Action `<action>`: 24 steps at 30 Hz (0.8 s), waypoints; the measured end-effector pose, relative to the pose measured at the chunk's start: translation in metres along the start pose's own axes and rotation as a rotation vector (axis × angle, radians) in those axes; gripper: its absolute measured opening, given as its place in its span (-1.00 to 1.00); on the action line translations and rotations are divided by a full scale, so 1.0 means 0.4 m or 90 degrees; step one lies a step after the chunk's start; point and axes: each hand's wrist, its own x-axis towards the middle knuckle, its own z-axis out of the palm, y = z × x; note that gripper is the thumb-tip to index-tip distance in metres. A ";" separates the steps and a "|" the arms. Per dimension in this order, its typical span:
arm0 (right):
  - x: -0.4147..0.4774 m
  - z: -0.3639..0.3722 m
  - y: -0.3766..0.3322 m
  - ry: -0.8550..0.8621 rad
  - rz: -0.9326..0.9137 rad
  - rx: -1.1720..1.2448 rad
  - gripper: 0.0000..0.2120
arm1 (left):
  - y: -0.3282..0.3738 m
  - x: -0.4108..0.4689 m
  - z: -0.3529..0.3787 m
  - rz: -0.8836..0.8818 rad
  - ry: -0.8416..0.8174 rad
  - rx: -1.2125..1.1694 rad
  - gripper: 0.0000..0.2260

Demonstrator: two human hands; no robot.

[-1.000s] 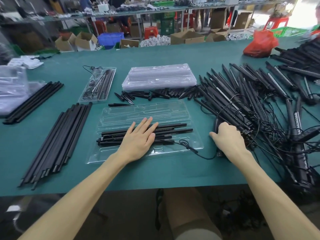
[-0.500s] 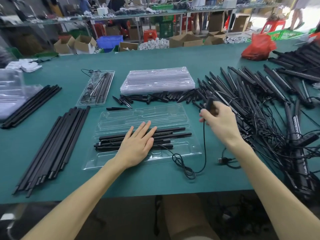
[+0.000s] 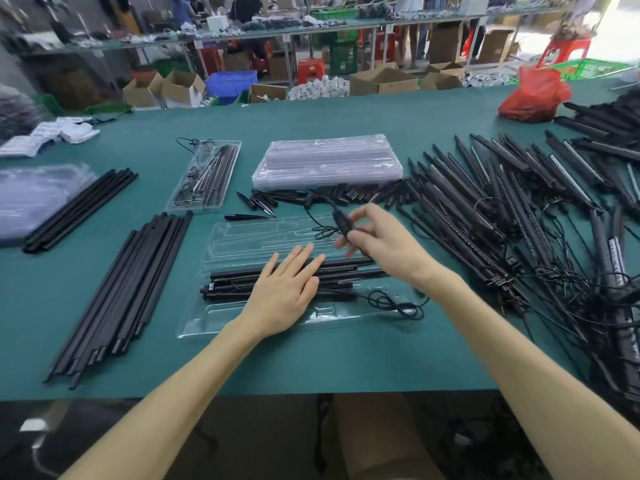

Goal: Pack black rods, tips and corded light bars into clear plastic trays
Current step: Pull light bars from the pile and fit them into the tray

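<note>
- L hand (image 3: pixel 285 292) is laid flat, fingers straight, on black bars (image 3: pixel 235 279) in clear plastic tray (image 3: pixel 221 320), front-centre of green desk (image 3: pixel 311 368).
- Small black cord controller (image 3: pixel 341 221) is pinched in R hand (image 3: pixel 379 239), above tray's far half.
- Long black rods (image 3: pixel 128 289) are laid left of tray; pointed black tips (image 3: pixel 263 199) beyond it; corded light bars (image 3: pixel 502 209) piled at right.

Bare table (image 3: pixel 346 358) is left open in front of the tray (image 3: pixel 221 320); the right is blocked by tangled light bars (image 3: pixel 519 216).

No legible text, labels or numbers anywhere.
</note>
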 end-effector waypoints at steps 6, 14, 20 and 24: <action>-0.020 0.065 0.073 0.002 0.020 -0.025 -0.79 | -0.007 0.003 0.002 0.004 0.019 -0.005 -0.52; -0.049 0.122 0.093 -0.051 -0.012 -0.112 -0.78 | -0.011 0.003 -0.012 0.011 0.063 -0.136 -0.51; -0.075 0.137 0.107 0.001 -0.028 -0.084 -0.87 | -0.036 -0.014 -0.060 -0.059 0.159 -0.410 -0.83; -0.090 0.146 0.103 0.033 -0.028 -0.069 -0.87 | -0.068 -0.033 -0.092 -0.193 0.220 -0.404 -0.81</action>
